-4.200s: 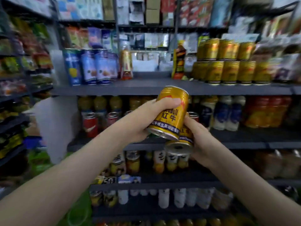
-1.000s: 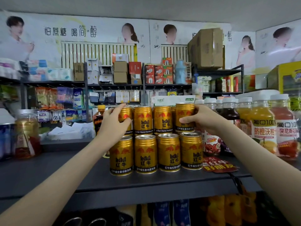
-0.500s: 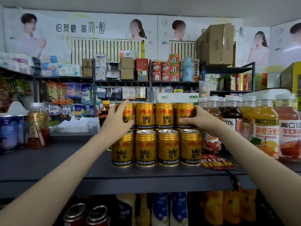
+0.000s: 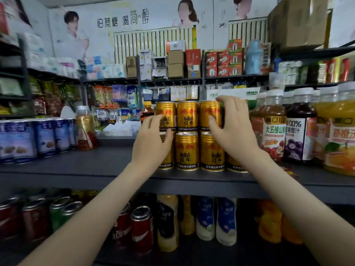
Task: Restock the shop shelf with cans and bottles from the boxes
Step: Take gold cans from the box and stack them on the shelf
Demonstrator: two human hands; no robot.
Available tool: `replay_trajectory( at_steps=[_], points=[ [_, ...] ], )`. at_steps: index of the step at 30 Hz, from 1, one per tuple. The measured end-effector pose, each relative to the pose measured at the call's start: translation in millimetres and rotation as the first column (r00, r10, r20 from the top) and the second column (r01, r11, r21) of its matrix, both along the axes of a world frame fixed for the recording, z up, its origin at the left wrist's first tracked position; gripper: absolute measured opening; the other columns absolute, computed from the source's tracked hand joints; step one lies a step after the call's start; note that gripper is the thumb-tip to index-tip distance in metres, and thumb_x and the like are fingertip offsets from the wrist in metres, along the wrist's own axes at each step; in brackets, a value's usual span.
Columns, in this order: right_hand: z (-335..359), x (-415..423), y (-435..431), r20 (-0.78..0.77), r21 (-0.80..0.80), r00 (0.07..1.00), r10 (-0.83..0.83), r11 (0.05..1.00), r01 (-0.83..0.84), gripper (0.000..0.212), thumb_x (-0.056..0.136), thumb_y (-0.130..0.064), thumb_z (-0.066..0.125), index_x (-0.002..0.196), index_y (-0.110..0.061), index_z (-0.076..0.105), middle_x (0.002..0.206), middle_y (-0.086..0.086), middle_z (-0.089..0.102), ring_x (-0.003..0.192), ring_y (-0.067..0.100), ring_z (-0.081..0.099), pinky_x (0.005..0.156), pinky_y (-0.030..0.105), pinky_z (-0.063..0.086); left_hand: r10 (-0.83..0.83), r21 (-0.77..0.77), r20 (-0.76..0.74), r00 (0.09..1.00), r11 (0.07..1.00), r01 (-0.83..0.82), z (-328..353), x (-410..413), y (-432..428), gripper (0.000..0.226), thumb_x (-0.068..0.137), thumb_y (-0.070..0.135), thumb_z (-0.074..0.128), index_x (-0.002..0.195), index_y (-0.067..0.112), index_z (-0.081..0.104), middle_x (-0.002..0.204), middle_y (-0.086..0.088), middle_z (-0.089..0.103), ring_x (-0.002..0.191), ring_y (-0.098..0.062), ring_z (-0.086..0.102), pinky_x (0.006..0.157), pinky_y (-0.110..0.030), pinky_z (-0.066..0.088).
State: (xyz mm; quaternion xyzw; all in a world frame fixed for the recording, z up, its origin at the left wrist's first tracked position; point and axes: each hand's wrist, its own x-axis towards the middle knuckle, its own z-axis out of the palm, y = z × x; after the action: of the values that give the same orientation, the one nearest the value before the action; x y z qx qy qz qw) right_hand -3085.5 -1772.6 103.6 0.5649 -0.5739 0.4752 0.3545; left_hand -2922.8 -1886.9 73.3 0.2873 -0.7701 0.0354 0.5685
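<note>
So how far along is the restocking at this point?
Done: gold cans stand two rows high on the shelf. In hand: the left hand touches the top row's left can; the right hand curls round a can at its right end. Left: no boxes in view, so remaining stock can't be judged.

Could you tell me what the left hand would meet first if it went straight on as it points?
The left hand points up and forward at the leftmost upper gold can, which it seems to touch or nearly touch; depth is unclear.
</note>
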Motion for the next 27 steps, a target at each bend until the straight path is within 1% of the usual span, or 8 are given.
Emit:
replay_trajectory(
  at_steps=[3,6,10,13,16,18,22,27],
  points=[
    [-21.7,50.7,1.4,-0.06,0.008,0.993,0.101,0.995,-0.101,0.033,0.09,-0.019,0.057,0.12,-0.006,0.053,0.114,0.007,0.055,0.11,0.017,0.044,0.091,0.012,0.025,-0.012,-0.162,0.053,0.998,0.987,0.021,-12.8,23.7,21.2,0.042,0.091,0.024,0.052,0.128,0.005,0.049,0.127,-0.01,0.051,0.116,-0.022,0.05,0.088,-0.023,0.043],
    [-45.2,107.7,-1.1,-0.079,0.082,0.966,0.245,0.968,-0.239,0.029,0.089,-0.016,0.056,0.116,-0.007,0.056,0.11,0.006,0.057,0.105,0.014,0.047,0.09,0.014,0.03,-0.083,-0.152,0.071,0.994,0.984,0.093,-34.5,61.7,39.5,0.041,0.088,0.025,0.048,0.124,0.006,0.052,0.117,-0.008,0.056,0.106,-0.018,0.053,0.082,-0.018,0.041],
    [-86.6,193.5,-19.1,-0.056,0.213,0.918,0.392,0.903,-0.372,0.029,0.086,-0.014,0.054,0.114,-0.007,0.056,0.106,0.007,0.058,0.101,0.021,0.053,0.087,0.024,0.04,-0.041,-0.029,0.096,0.995,0.999,0.044,-86.3,143.2,50.9,0.04,0.086,0.018,0.055,0.125,0.008,0.05,0.114,-0.006,0.058,0.101,-0.017,0.055,0.074,-0.021,0.046],
    [-127.0,272.6,-39.9,0.006,0.322,0.863,0.505,0.816,-0.48,0.027,0.088,-0.013,0.056,0.115,-0.009,0.057,0.107,0.004,0.059,0.102,0.019,0.052,0.088,0.021,0.036,0.046,0.17,0.076,0.996,0.984,-0.059,-131.7,227.2,50.5,0.047,0.084,0.016,0.057,0.13,0.011,0.048,0.121,-0.004,0.057,0.108,-0.016,0.053,0.081,-0.028,0.048],
    [-175.1,361.3,-62.4,0.097,0.439,0.792,0.603,0.688,-0.578,0.028,0.089,-0.014,0.056,0.117,-0.009,0.057,0.11,0.005,0.059,0.107,0.019,0.05,0.091,0.02,0.034,0.164,0.335,0.095,0.982,0.924,-0.187,-177.0,319.8,52.6,0.047,0.083,0.009,0.06,0.128,0.01,0.05,0.122,-0.007,0.058,0.108,-0.017,0.052,0.084,-0.024,0.041],
    [-211.0,419.5,-73.7,0.159,0.522,0.742,0.652,0.582,-0.624,0.03,0.09,-0.015,0.055,0.12,-0.009,0.055,0.114,0.005,0.058,0.111,0.02,0.049,0.092,0.023,0.035,0.22,0.438,0.137,0.966,0.861,-0.258,-211.3,379.4,58.3,0.04,0.086,0.01,0.058,0.125,0.012,0.05,0.118,-0.006,0.059,0.106,-0.021,0.056,0.081,-0.027,0.044],
    [-284.2,524.7,-87.4,0.275,0.657,0.656,0.703,0.361,-0.662,0.033,0.095,-0.023,0.049,0.127,-0.013,0.05,0.122,0.004,0.053,0.119,0.019,0.044,0.096,0.026,0.036,0.314,0.612,0.303,0.9,0.66,-0.436,-283.9,488.7,67.7,0.043,0.088,0.019,0.054,0.13,0.017,0.043,0.124,-0.002,0.055,0.111,-0.022,0.055,0.084,-0.036,0.048],
    [-376.9,619.6,-107.6,0.407,0.763,0.618,0.673,0.121,-0.634,0.033,0.095,-0.022,0.05,0.127,-0.016,0.047,0.122,0.002,0.05,0.118,0.017,0.045,0.093,0.026,0.038,0.436,0.7,0.441,0.784,0.38,-0.605,-377.6,602.3,74.3,0.039,0.094,0.028,0.047,0.132,0.018,0.042,0.129,-0.002,0.054,0.112,-0.019,0.056,0.086,-0.03,0.048]
  ],
)
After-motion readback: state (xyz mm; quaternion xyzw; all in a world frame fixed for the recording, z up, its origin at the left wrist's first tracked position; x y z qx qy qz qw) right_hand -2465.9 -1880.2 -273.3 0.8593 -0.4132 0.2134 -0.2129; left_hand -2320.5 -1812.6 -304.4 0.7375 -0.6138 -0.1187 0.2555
